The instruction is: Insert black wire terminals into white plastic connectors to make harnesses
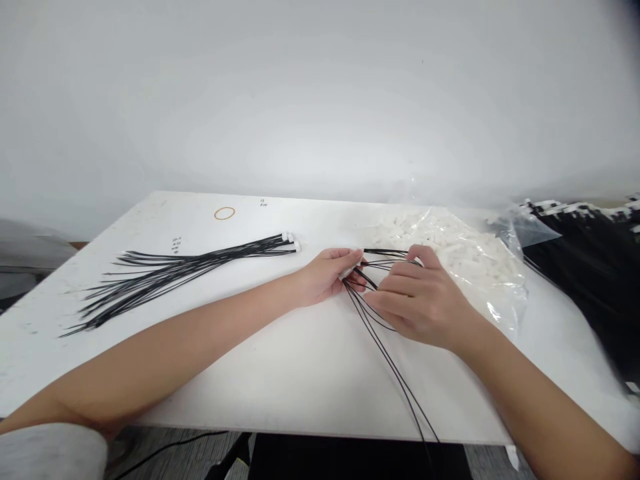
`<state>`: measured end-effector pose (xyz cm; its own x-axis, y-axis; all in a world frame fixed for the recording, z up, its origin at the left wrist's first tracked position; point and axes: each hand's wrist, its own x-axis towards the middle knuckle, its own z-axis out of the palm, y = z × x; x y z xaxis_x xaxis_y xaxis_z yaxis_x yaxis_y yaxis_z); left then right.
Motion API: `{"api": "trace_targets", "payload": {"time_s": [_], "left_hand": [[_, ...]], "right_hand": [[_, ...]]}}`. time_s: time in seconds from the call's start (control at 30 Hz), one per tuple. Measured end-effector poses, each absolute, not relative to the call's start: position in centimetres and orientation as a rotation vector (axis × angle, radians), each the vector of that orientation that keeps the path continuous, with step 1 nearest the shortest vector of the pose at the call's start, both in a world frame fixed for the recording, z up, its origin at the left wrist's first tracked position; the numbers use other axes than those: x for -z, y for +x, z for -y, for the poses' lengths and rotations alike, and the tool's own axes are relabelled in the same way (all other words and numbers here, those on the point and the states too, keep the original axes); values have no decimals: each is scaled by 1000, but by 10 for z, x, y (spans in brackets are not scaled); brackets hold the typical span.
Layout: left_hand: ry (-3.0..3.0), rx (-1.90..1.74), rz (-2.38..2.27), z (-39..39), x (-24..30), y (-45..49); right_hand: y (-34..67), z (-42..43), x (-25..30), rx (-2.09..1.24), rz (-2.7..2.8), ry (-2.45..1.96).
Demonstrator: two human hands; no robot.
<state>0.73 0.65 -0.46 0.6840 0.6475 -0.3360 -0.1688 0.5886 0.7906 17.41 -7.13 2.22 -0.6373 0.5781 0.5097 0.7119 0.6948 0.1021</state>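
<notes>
Near the middle of the table, my left hand (333,275) pinches a small white connector (349,271) between thumb and fingers. Thin black wires (379,346) run out of it; some loop to the right and others hang down over the front edge. Just to the right, my right hand (417,297) is closed with its fingers curled on several of these wires. Its fingertips are partly hidden, so the exact grip is hard to see. To the left lies a bundle of black wires with white connectors (210,268), its loose ends fanned out leftward.
A clear plastic bag of white connectors (475,250) lies behind my right hand. At the far right is a large pile of black wires (575,267) with white ends. A tan rubber band (225,213) rests at the back left of the white table (280,373); a wall rises behind.
</notes>
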Motion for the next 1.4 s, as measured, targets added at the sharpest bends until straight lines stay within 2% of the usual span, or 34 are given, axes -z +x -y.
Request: {"api": "trace_targets", "payload": {"time_s": [0.2, 0.43, 0.6, 0.87, 1.03, 1.13, 1.27, 1.33, 1.4], "left_hand": [[808, -507, -665, -7, 4, 6], [805, -526, -665, -7, 5, 7], [839, -524, -700, -6, 4, 7], [840, -531, -737, -5, 2, 8], [839, -527, -758, -4, 0, 8], [839, -528, -749, -4, 0, 8], [843, -529, -732, -5, 2, 8], [844, -534, -717, -6, 4, 8], [840, -538, -699, -6, 6, 8]], "right_hand": [[169, 74, -18, 202, 2580, -938], [179, 70, -26, -6, 2363, -967], [187, 66, -31, -415, 1763, -1060], [222, 46, -42, -550, 794, -977], [236, 46, -58, -707, 357, -758], [234, 52, -64, -945, 412, -801], [219, 64, -58, -1222, 881, -1066], [207, 70, -53, -1265, 1175, -1246], [195, 73, -49, -1163, 1441, -1418]]}}
